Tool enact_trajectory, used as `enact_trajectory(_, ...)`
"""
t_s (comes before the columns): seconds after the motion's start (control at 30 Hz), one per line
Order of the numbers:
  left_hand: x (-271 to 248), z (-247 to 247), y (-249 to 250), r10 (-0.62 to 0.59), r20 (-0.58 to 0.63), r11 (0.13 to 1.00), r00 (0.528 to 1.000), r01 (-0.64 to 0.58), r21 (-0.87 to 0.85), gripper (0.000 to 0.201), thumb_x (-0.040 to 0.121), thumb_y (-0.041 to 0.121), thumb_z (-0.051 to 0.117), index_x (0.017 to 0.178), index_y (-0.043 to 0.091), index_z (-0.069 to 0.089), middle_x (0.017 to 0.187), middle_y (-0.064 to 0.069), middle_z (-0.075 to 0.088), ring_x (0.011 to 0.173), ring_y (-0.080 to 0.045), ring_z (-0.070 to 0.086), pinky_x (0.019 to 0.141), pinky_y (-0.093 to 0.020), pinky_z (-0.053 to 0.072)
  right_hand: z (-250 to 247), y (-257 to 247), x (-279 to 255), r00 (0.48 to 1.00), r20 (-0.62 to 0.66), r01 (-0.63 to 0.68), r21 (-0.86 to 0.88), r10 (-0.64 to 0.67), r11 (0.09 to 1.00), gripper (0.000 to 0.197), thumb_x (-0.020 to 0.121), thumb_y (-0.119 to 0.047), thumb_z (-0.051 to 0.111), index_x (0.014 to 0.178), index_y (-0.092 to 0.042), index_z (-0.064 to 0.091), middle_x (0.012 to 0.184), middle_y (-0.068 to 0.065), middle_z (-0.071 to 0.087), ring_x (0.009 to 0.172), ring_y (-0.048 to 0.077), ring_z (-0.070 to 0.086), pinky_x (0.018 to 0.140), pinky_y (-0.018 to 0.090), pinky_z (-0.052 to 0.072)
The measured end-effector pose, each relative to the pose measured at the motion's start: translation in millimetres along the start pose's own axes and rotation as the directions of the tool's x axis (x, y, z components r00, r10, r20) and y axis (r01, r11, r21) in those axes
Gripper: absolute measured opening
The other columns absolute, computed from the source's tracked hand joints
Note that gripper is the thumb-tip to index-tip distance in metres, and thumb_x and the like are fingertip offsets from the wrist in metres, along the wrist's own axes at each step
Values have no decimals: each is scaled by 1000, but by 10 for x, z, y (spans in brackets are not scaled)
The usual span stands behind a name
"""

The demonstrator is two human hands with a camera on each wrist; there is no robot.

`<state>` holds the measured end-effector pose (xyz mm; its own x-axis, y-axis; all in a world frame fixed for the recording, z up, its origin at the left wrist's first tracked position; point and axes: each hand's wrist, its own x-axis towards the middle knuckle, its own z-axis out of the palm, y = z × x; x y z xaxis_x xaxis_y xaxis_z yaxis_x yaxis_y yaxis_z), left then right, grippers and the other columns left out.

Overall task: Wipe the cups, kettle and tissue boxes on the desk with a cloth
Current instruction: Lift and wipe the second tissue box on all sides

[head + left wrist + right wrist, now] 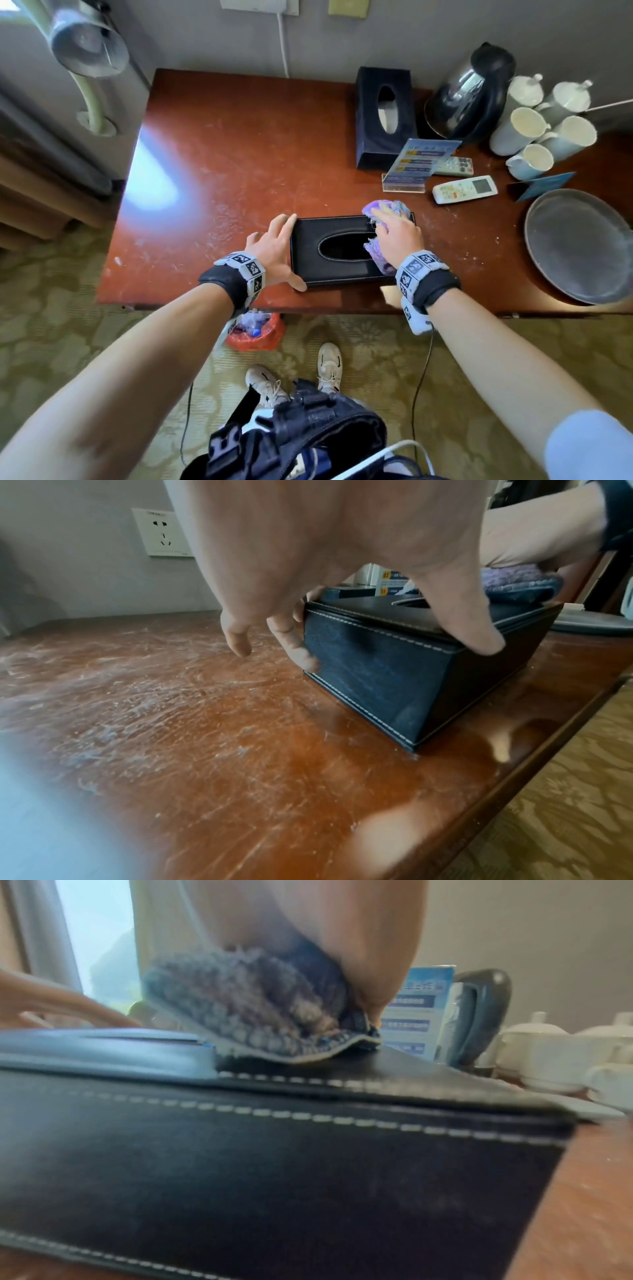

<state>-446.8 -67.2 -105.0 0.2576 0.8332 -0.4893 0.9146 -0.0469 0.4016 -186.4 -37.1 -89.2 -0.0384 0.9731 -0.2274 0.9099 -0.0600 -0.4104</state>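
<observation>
Looking down from the head view, the tissue box (342, 251) lies at the counter's (222, 164) near edge, long axis left-to-right. The left hand (274, 246) braces its left end with spread fingers; the right hand (397, 236) presses the cloth (387, 209) on its right end.

The left wrist view shows the thumb (479, 631) on the box's top edge.

The right wrist view shows the cloth (246, 1015) bunched under the grip, so the wipe probably runs leftward.
</observation>
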Motion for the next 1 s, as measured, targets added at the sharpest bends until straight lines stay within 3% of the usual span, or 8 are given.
enact_trajectory(0.13,21,-19,-1,-12,13,993,1000,10,116,147,52,68,84,156,26,-12,164,3,-3,148,-27,22,120,-57,5,-208,140,-110,967,-190,-124,235,171,964,38,100,-13,43,133,-15,62,122,17,67,110,36,59,92,30,40)
enact_trajectory(0.3,43,-60,207,46,17,916,999,-49,397,147,56,75,76,155,17,-17,164,-6,-12,152,-30,-12,118,-63,-7,-660,281,-104,900,-321,-120,467,295,876,36,98,-22,49,122,-2,66,112,15,69,103,27,57,87,24,36)
enact_trajectory(0.4,151,-47,536,98,55,861,994,-113,496,145,59,73,76,155,19,-19,164,-9,-12,151,-31,-11,118,-62,-7,-798,289,-75,910,-332,-75,456,248,887,38,95,-26,49,119,-4,69,105,10,69,97,21,54,87,25,38)
enact_trajectory(0.53,276,13,804,75,78,853,994,-105,511,141,60,64,81,156,25,-14,162,-15,1,150,-34,3,119,-62,-1,-784,280,-97,942,-303,-29,363,148,931,31,98,-17,52,123,-11,68,118,11,70,112,29,59,95,27,40)
enact_trajectory(0.63,272,-10,811,48,64,853,997,-75,516,140,56,64,82,157,24,-6,159,-14,11,146,-34,13,118,-63,8,-792,214,-57,950,-293,-4,332,107,943,30,96,-18,51,118,-14,71,109,13,73,104,31,61,92,30,43)
enact_trajectory(0.8,197,-14,699,-83,-25,898,996,86,431,140,52,68,82,156,25,-1,153,-11,19,139,-33,23,112,-59,25,-888,79,113,923,-374,43,331,89,943,35,95,-24,49,121,-13,70,79,12,64,83,28,52,88,33,44)
enact_trajectory(0.9,116,-42,568,-219,-67,916,973,229,329,139,51,74,79,155,23,2,147,-11,24,134,-33,29,103,-57,37,-824,-36,120,920,-388,61,292,60,955,32,98,-18,51,124,-17,69,86,18,71,87,35,56,87,33,42)
enact_trajectory(1.0,20,-31,469,-344,-101,902,934,358,239,139,52,78,77,153,19,3,142,-12,28,130,-33,31,97,-56,43,-589,-158,140,934,-356,130,261,-30,956,27,97,-19,53,115,-23,73,93,14,72,91,36,60,85,34,43)
